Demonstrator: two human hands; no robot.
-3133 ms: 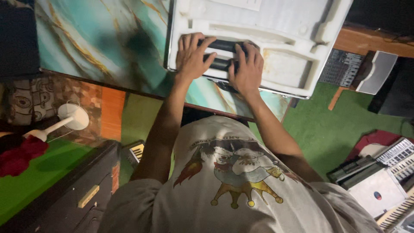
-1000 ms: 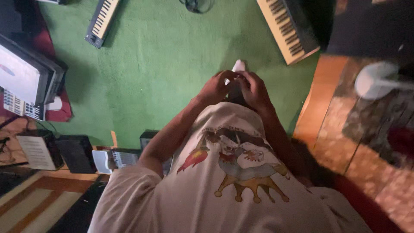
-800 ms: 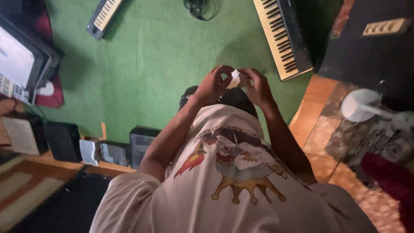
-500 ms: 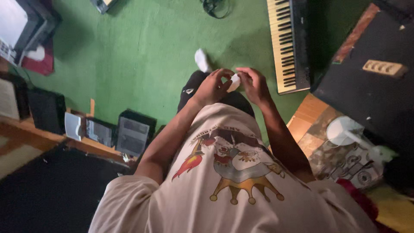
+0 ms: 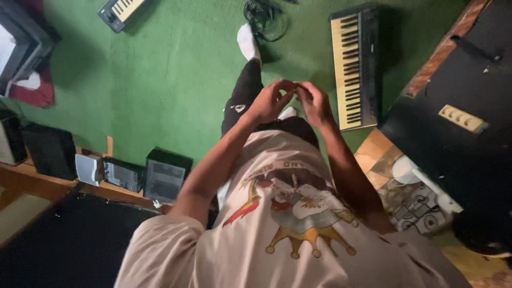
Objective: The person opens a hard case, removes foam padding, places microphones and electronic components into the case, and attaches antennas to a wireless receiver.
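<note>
Here hands (image 5: 292, 100) fingertips together, contents unclear; keyboard (image 5: 353, 66) just right, carpet (image 5: 170, 80) left.

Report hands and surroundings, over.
Left hand and right hand raised together, fingertips meeting; anything pinched between them can't be made out. Black keyboard on green carpet beyond the right hand. Nothing between the hands.

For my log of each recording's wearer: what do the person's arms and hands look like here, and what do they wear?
Both arms are bare from above the elbow down. The left hand and right hand wear no gloves; no rings or watch are visible. The short sleeves belong to a pale beige T-shirt with a red, white and gold graphic print. No cables or markings show on the arms.
</note>
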